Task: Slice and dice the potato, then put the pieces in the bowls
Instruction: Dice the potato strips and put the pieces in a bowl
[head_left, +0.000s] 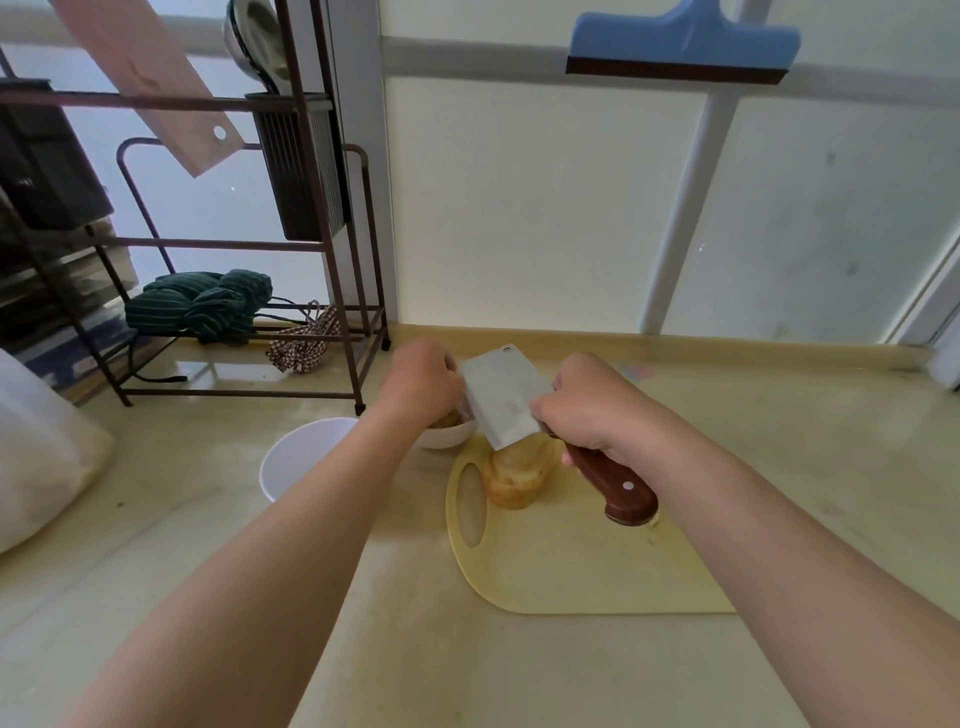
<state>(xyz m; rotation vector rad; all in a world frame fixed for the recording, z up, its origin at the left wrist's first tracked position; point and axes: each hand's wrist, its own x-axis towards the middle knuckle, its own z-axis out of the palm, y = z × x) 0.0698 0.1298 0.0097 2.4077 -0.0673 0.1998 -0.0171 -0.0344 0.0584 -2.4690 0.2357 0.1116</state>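
Counter (208, 545) carries cutting board (571, 571), bowls (280, 467), rack (234, 395), perhaps a bag (41, 441).

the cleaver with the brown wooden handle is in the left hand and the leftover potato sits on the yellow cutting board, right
Wrong hand. In the head view the steel cleaver with the brown wooden handle is in the right hand; the left hand is at the small white bowl. The leftover potato does sit on the yellow cutting board.
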